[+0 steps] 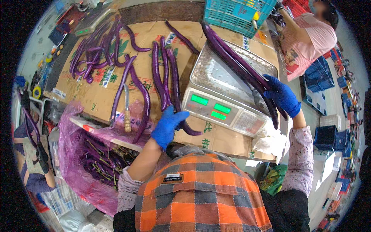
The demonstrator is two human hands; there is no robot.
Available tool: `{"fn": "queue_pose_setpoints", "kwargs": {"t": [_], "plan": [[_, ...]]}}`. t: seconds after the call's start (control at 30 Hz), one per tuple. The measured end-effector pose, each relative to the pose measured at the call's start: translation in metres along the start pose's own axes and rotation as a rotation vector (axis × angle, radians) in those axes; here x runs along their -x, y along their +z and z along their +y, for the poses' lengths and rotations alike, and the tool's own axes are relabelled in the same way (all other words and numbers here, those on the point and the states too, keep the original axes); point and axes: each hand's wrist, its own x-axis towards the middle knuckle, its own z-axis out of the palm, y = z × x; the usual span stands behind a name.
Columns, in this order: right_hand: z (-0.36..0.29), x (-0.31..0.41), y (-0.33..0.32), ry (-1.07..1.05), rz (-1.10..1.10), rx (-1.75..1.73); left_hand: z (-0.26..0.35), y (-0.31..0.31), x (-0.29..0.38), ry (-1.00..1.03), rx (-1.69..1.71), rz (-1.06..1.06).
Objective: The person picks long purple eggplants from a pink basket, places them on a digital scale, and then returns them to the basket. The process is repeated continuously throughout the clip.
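My right hand (282,95), in a blue glove, grips a pair of long purple eggplants (242,62) near their lower ends. They lie slantwise across the metal pan (211,74) of a digital scale (226,108) with lit green displays. Left of the scale, my blue-gloved left hand (168,126) closes around the lower part of several upright-lying eggplants (158,75); its fingers partly hide them. One curved tip emerges to the right beneath that hand. Further left, a knife (127,116) with a light handle lies between two more eggplants (142,95).
Flattened cardboard (95,95) covers the table, with a pile of eggplants (95,52) at the far left. A teal plastic crate (232,14) stands behind the scale. More eggplants (100,159) fill a pink plastic bag (68,148). Co-workers (307,37) are at both sides.
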Motion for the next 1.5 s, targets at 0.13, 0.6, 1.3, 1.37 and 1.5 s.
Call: {"fn": "queue_pose_setpoints", "kwargs": {"t": [0.13, 0.6, 1.3, 1.37, 1.5], "plan": [[-0.024, 0.002, -0.005, -0.058, 0.040, 0.445, 0.034, 0.021, 0.019, -0.009, 0.123, -0.082], [-0.138, 0.090, 0.098, 0.194, -0.128, -0.744, 0.049, 0.126, 0.017, 0.326, -0.045, -0.039], [-0.050, 0.161, 0.041, 0.306, 1.043, -0.470, 0.039, 0.109, -0.007, 0.114, -0.203, -0.221], [-0.055, 0.164, 0.038, 0.199, 1.074, -0.433, 0.041, 0.097, 0.001, 0.152, -0.176, -0.139], [-0.067, 0.156, 0.050, 0.230, 1.046, -0.407, 0.046, 0.064, 0.018, 0.266, -0.119, 0.054]]}}
